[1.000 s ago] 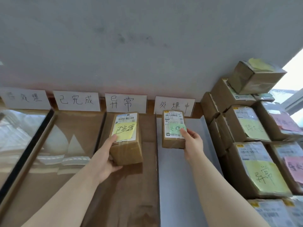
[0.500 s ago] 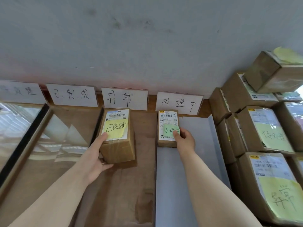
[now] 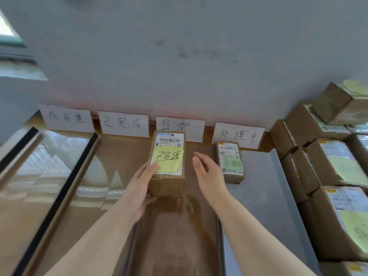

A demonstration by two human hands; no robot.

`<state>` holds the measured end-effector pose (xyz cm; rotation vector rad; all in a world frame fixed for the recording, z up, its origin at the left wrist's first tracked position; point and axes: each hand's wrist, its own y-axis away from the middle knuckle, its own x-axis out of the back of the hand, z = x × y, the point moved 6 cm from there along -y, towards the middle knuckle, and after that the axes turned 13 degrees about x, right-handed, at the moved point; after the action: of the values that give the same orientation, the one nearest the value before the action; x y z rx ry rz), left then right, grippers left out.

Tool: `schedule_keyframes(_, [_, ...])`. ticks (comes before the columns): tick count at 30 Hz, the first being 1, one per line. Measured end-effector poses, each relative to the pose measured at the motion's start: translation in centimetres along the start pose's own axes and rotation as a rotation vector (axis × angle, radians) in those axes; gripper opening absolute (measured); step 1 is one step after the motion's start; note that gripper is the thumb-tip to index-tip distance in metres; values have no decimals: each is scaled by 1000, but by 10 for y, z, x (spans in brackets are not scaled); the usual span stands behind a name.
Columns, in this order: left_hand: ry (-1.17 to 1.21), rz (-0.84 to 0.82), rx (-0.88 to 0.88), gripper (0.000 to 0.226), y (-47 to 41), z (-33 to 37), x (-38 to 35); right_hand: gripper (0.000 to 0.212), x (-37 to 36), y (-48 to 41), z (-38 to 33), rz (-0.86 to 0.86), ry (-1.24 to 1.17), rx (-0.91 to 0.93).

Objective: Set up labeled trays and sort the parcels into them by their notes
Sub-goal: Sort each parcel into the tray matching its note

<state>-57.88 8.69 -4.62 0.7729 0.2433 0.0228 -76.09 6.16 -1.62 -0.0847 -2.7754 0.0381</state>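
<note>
L grip (image 3: 139,186) holds yellow-note parcel (image 3: 166,183), R grip (image 3: 208,176) relaxed just beside

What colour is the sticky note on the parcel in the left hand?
Yellow sticky note on the parcel, head view.

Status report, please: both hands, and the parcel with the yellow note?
Left hand grips the yellow-note parcel. Right hand open, holding nothing. Green-note parcel lies in the grey tray. Nothing in the way.
</note>
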Motion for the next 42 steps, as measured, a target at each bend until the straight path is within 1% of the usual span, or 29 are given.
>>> schedule_keyframes(3, [-35,-35,-25,37,8,3,33,36,-43,22,-22,-19,-35,-27])
schedule_keyframes(5, [-58,-58,-28,38,14,5,59,37,-70,35,-33,0,-40,-33])
schedule_keyframes(11, [-139,-76,-24,30,29,5,133,38,-145,68,-55,44,-64,-75])
schedule_keyframes(15, [-188,-126,-29,25,39,6,169,41,-183,82,-67,70,-97,-88])
schedule_keyframes(18, [-234,-130,-23,21,41,9,193,39,-206,87,-75,67,-116,-91])
schedule_keyframes(20, [-272,-93,-18,22,36,10,209,44,-219,86,-79,49,-104,-85])
schedule_keyframes(22, [-318,-51,-39,36,29,12,224,51,-231,82,-80,5,-45,-76])
schedule_keyframes(24, [-345,27,-60,49,22,16,238,57,-244,77,-77,-53,35,-88])
schedule_keyframes(25, [-362,64,-74,48,17,18,244,60,-251,75,-75,-76,63,-102])
schedule_keyframes(28, [-440,140,-127,32,9,26,256,62,-270,70,-66,-114,84,-156])
schedule_keyframes(31, [-507,197,-152,44,-2,28,266,61,-282,67,-57,-128,100,-223])
schedule_keyframes(37, [-706,218,-262,46,-30,45,272,61,-296,38,-58,-170,127,-209])
schedule_keyframes(39, [-739,251,-262,51,-41,55,273,60,-300,22,-58,-186,128,-209])
schedule_keyframes(42, [-757,256,-275,49,-58,72,269,58,-307,-3,-56,-194,149,-212])
